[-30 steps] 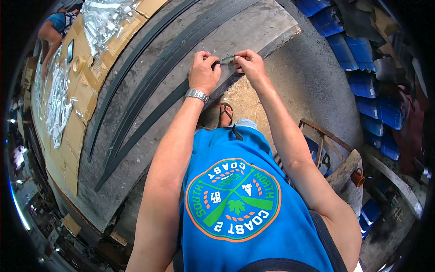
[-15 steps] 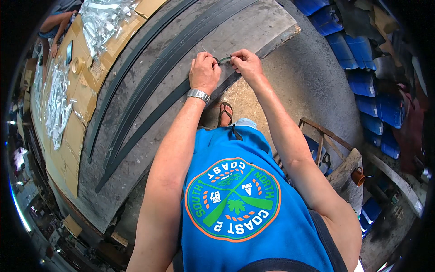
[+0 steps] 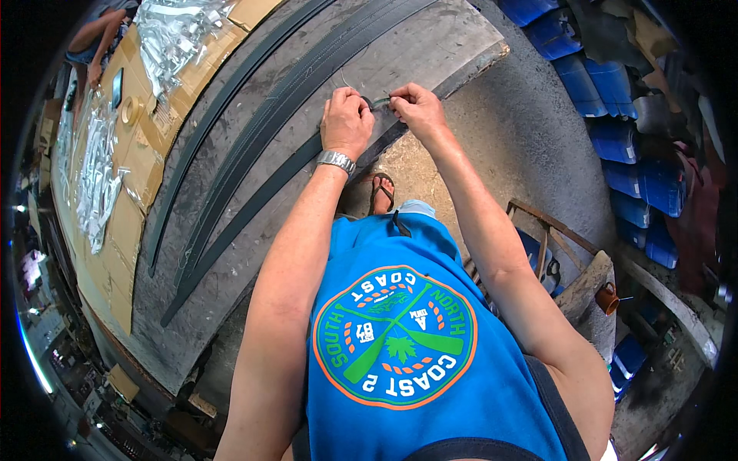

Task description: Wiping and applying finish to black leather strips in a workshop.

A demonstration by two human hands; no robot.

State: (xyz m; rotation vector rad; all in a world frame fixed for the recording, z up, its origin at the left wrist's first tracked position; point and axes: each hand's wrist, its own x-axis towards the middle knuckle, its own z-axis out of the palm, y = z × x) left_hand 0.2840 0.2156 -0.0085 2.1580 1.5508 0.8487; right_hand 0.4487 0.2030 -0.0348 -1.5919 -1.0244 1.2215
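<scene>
A long dark strap (image 3: pixel 246 215) lies on the grey worktable, its upper end running under my left hand (image 3: pixel 347 123). The fingers of that hand are closed around the strap end. Just to the right, my right hand (image 3: pixel 419 111) pinches the tip of a small greenish-dark curved piece (image 3: pixel 380 102) that spans the gap between both hands. Whether this piece is part of the strap, I cannot tell. Farther left, several stitched dark straps (image 3: pixel 265 127) lie side by side. Another dark strap (image 3: pixel 201 146) curves along beyond them.
Cardboard (image 3: pixel 154 165) on the left bears plastic-wrapped silvery pieces (image 3: pixel 96 177), a tape roll (image 3: pixel 131 110) and a phone (image 3: pixel 118 87). Another person's arm (image 3: pixel 96 61) reaches in at the upper left. Blue stacked bundles (image 3: pixel 615 84) line the right. A brown mug (image 3: pixel 608 299) is at the lower right.
My right fingertips have shifted very slightly around the small piece. Both hands otherwise keep their place, and the straps lie as before.
</scene>
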